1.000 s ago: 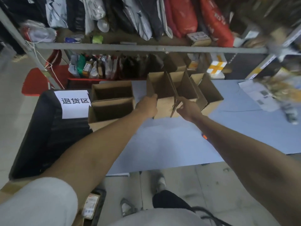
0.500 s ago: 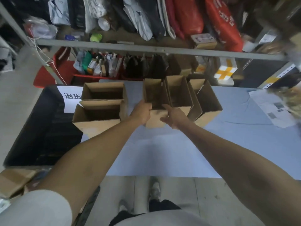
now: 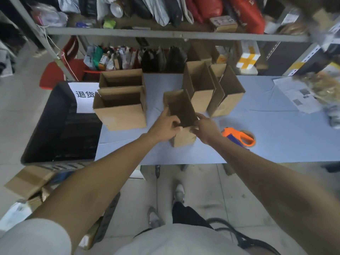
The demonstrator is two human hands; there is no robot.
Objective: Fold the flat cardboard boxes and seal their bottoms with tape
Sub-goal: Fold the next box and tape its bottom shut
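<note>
A narrow brown cardboard box point(image 3: 179, 107) stands upright and open-topped near the front of the blue table point(image 3: 266, 137). My left hand point(image 3: 165, 127) grips its near left edge, fingers curled over the rim. My right hand point(image 3: 205, 128) pinches its near right corner. An orange tape dispenser point(image 3: 239, 138) lies on the table just right of my right hand. Behind stand two more upright folded boxes point(image 3: 200, 85) point(image 3: 227, 92). Two wider open boxes point(image 3: 120, 105) point(image 3: 121, 79) sit at the table's left end.
A black bin point(image 3: 55, 129) with a white paper sign point(image 3: 83, 94) adjoins the table on the left. A metal shelf rail point(image 3: 165, 34) with packed goods runs behind. Printed papers point(image 3: 298, 94) lie at the right. Flat cardboard point(image 3: 27, 181) lies on the floor, left.
The narrow box has come out of the row at the back toward the table's front, held by both hands. The orange tape dispenser now shows beside my right hand.
</note>
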